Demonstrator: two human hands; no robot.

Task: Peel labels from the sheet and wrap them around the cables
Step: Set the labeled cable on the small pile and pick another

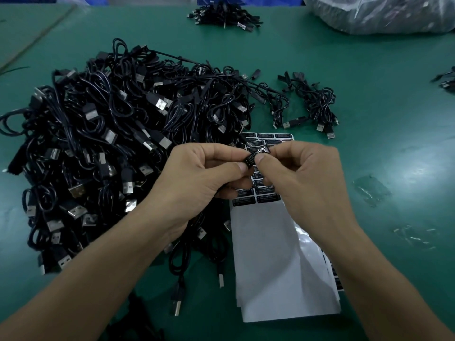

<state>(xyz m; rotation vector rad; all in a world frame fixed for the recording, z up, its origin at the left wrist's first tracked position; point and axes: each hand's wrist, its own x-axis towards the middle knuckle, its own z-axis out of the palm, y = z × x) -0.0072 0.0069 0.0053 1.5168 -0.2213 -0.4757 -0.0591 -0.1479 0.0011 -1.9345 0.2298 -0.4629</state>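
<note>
My left hand (199, 175) and my right hand (305, 173) meet above the label sheet (268, 254). Both pinch a small black label (253, 157) with white print, which is folded around a thin black cable between my fingertips. The sheet is white where labels are gone; rows of black labels (267, 199) remain on its far half. A big heap of black USB cables (110, 143) lies to the left, partly under my left hand.
A small bundle of cables (317, 104) lies right of the heap, and another pile (224, 16) sits at the far edge. A clear plastic bag (379, 13) fills the far right corner. The green table (394, 143) has tape scraps (371, 190) on its right side.
</note>
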